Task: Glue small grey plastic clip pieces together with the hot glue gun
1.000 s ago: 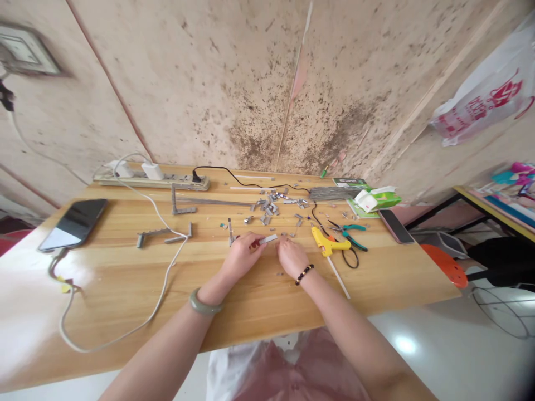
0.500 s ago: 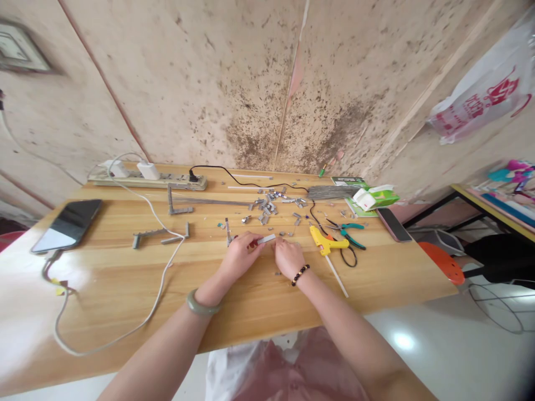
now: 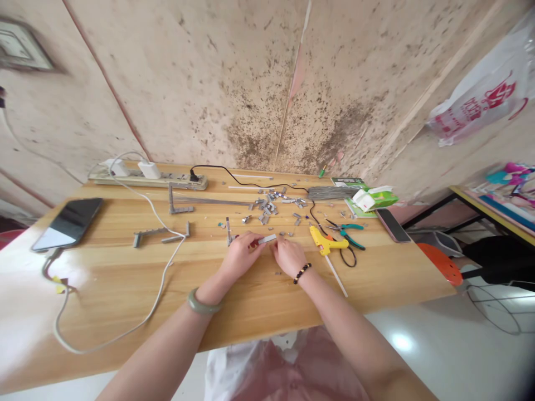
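Observation:
My left hand (image 3: 239, 257) rests on the wooden table (image 3: 125, 289) with its fingers pinched on a short grey strip (image 3: 267, 239) that points to the right. My right hand (image 3: 290, 256) lies just right of it, fingers curled down at the strip's right end; what they pinch is too small to make out. A jade bangle is on my left wrist and a dark bead bracelet on my right. Several small grey pieces (image 3: 267, 205) lie scattered just beyond the hands.
A yellow glue gun (image 3: 325, 241) and teal-handled pliers (image 3: 350, 233) lie right of my hands. Two phones (image 3: 67, 223) (image 3: 393, 225), a power strip (image 3: 146, 178) with a white cable (image 3: 161, 278), grey assembled bars (image 3: 161, 236), a wire bundle (image 3: 330, 192) and a green tissue pack (image 3: 376, 197) sit on the table.
Both hands stay in the same place on the strip; only the camera shifted slightly.

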`<state>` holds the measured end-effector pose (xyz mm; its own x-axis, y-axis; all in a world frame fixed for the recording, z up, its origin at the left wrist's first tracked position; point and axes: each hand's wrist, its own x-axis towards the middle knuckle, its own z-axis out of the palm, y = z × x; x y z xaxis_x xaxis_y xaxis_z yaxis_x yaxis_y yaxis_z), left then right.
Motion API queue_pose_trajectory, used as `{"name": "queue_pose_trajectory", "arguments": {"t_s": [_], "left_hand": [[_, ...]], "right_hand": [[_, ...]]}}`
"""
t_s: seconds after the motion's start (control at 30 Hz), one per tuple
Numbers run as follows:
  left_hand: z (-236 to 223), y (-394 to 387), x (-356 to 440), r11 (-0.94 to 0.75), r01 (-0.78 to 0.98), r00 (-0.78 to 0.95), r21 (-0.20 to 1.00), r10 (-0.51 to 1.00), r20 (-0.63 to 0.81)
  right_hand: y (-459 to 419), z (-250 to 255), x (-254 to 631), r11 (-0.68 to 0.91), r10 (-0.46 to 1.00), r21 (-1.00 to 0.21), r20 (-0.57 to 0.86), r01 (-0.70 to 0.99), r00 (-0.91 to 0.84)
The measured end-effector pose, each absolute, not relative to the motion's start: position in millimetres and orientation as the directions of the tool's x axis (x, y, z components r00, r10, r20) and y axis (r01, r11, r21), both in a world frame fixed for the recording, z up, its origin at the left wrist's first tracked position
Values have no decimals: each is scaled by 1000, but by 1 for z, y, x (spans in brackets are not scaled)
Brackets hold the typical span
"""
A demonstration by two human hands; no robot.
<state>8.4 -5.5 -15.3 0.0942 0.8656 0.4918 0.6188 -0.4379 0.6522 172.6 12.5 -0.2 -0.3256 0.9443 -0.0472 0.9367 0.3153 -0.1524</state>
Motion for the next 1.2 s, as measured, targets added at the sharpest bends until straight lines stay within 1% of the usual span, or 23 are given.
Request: {"name": "queue_pose_trajectory", "arguments": {"t_s": [0.1,0.2,0.3,0.4,0.5,0.6,0.67,0.77,0.83,0.93,1.0,1.2], "left_hand": [[-16,-5,8,-433,615,91,659,869,486],[-17,-5,7,-434,614,92,659,869,487],[-18,-4,7,-438,612,93,659,867,490],[-17,-4,7,-441,606,98,662,867,488],[-17,-4,7,-439,605,102,664,870,482],[-18,-4,7,-444,603,115,663,871,478],[-19,-4,7,-449,602,128,660,871,475],[-18,-5,8,-458,600,152,656,870,469],[-17,-6,8,-472,597,178,649,866,466],[-15,-6,8,-485,596,197,640,861,469],[-14,-6,8,-489,593,192,640,857,477],[-15,-6,6,-492,607,191,624,852,487]], "right_hand": [[14,-4,170,296,950,-190,-41,936,-309],[17,-7,172,240,968,-250,-14,938,-252],[20,-6,178,192,980,-337,15,922,-199],[21,-6,186,195,979,-438,32,877,-201],[19,-10,194,213,972,-539,32,815,-233],[16,-15,200,235,962,-612,33,755,-273],[15,-18,201,265,952,-684,73,680,-297],[15,-19,199,352,917,-792,186,499,-353],[16,-18,195,427,880,-794,254,433,-401],[18,-14,191,510,838,-741,314,437,-447],[20,-11,190,528,828,-728,328,437,-454],[23,-8,192,539,814,-739,334,404,-476]]}}
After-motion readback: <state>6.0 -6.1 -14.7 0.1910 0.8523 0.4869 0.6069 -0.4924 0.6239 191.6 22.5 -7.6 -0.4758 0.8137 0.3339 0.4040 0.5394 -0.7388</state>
